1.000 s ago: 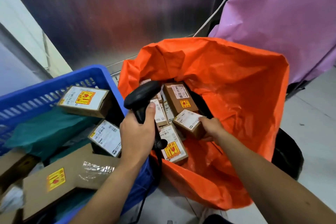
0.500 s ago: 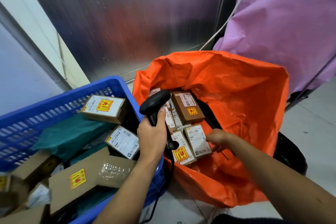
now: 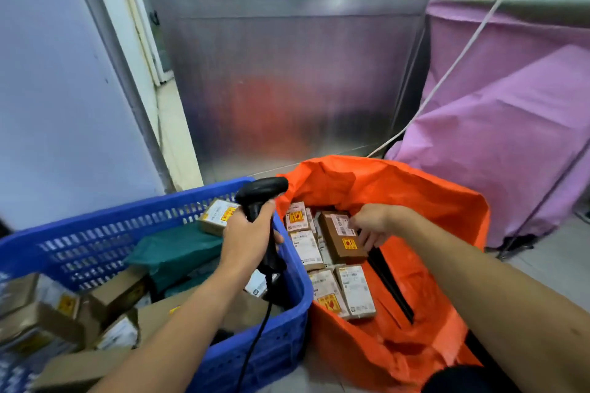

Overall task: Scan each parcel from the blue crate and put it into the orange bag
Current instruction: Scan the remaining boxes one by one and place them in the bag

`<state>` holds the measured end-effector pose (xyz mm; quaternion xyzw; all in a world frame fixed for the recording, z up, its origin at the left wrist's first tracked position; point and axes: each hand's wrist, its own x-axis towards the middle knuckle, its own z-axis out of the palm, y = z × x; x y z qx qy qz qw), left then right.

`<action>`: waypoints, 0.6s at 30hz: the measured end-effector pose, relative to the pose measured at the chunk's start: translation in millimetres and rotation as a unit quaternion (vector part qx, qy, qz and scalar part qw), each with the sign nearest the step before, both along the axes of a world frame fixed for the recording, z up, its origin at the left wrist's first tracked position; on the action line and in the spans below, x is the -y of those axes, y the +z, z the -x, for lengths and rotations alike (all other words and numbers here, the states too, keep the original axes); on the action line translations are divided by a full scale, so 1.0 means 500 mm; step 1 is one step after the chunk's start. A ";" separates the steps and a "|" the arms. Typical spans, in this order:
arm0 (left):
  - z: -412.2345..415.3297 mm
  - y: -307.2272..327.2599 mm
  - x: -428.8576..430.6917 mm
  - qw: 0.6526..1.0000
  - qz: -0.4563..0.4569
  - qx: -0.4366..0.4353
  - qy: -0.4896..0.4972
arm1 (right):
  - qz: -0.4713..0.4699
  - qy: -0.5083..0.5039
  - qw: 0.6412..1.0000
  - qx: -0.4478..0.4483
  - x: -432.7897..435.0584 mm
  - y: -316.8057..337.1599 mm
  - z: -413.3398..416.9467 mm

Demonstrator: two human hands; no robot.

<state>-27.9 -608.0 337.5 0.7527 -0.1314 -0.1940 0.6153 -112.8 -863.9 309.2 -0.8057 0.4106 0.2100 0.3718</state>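
The blue crate at lower left holds several cardboard parcels, among them a labelled box by its far wall and a green mailer. My left hand is closed around the grip of a black barcode scanner, upright over the crate's right corner. To the right, the orange bag stands open with several labelled parcels lying flat inside. My right hand is inside the bag and grips the right edge of a brown parcel, thumb on its top.
A black strap or bar runs down the inside of the bag. The scanner's cable hangs over the crate wall. Behind stand a metal door panel and purple cloth-covered bulk, crossed by a white cord.
My right hand let go of a small parcel, which now lies at the bag's front, and moved back onto the brown parcel. The view tilted upward. The left hand kept the scanner.
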 end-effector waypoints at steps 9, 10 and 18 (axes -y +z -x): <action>-0.038 0.131 -0.272 0.996 -0.057 0.064 -0.032 | 0.094 0.070 0.979 0.170 -0.226 0.084 -0.124; -0.045 0.140 -0.310 0.996 -0.061 0.066 -0.024 | 0.107 0.078 0.974 0.184 -0.251 0.081 -0.138; -0.095 0.154 -0.490 0.997 -0.009 0.032 0.066 | 0.156 0.138 0.953 0.222 -0.367 0.068 -0.209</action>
